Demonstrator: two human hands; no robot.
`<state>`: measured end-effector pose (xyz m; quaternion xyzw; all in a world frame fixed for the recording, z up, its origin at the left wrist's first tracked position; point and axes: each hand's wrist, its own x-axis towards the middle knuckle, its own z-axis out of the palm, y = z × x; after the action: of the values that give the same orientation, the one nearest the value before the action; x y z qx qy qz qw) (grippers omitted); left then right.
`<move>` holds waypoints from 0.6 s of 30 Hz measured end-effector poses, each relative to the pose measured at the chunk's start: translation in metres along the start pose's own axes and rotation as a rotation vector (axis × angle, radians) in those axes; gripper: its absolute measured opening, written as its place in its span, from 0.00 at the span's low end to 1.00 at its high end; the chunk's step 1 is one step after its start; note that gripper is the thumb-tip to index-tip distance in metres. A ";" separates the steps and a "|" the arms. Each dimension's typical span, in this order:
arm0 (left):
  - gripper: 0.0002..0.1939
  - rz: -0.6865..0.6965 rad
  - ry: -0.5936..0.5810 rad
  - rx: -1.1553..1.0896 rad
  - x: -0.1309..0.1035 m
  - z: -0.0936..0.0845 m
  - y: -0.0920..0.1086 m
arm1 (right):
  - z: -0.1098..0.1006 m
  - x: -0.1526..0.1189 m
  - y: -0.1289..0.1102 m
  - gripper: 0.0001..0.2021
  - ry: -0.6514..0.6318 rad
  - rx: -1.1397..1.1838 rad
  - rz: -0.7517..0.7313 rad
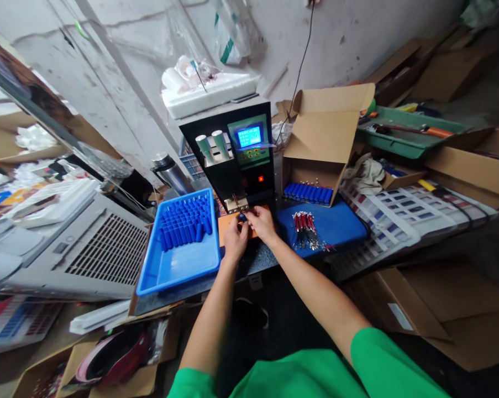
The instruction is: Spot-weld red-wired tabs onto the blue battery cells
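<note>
Both my hands meet at the front of a black machine with a lit blue screen. My left hand is closed on a small blue cylinder, seen end-on below the machine's metal tips. My right hand pinches at the cylinder's right side; what is between its fingertips is too small to name. An orange block lies under the hands. To the left, a blue tray holds several blue cylinders. On the right, red and black wires lie on a blue mat.
An open cardboard box with several blue cylinders stands at the mat's back edge. A steel flask is behind the tray. White foam rests on the machine. A green tray with tools sits at the right.
</note>
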<state>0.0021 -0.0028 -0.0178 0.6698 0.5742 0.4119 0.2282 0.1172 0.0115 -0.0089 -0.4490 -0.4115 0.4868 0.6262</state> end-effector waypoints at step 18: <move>0.16 -0.027 -0.012 0.070 -0.001 0.000 0.000 | 0.006 0.001 0.000 0.12 0.060 -0.121 -0.042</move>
<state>0.0019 -0.0032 -0.0183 0.6721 0.5959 0.3842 0.2134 0.1120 0.0136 -0.0070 -0.4916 -0.4306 0.4344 0.6199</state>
